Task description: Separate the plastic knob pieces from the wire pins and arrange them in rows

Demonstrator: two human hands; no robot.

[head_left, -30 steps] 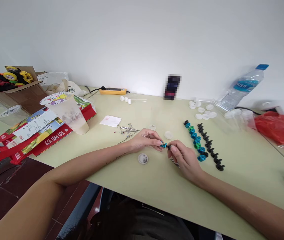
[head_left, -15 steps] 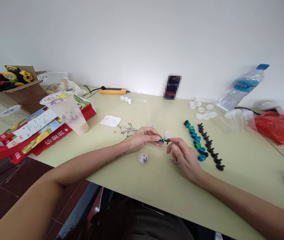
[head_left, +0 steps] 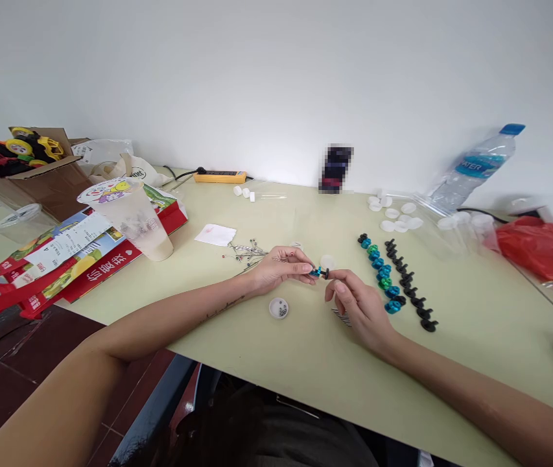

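My left hand (head_left: 282,271) pinches a small blue and black part (head_left: 319,272) between thumb and fingers, above the table. At the black end of this part is the index fingertip of my right hand (head_left: 361,310), which appears to touch it. The other right fingers are bent and the thumb stands apart, with nothing visible held in them. Below the left hand sits a small round white dish (head_left: 279,309) with tiny metallic pieces inside. Thin striped rods (head_left: 341,316) lie partly hidden under the right hand.
Right of my hands run a row of blue and green parts (head_left: 377,264) and a row of black parts (head_left: 406,279). Loose thin pins (head_left: 251,251) and white paper (head_left: 215,235) lie left. White caps (head_left: 401,224), a water bottle (head_left: 480,165) and a tilted cup (head_left: 133,220) stand farther out.
Almost nothing differs. The right index fingertip and the black end of the held part have shifted very slightly; both hands keep their places.
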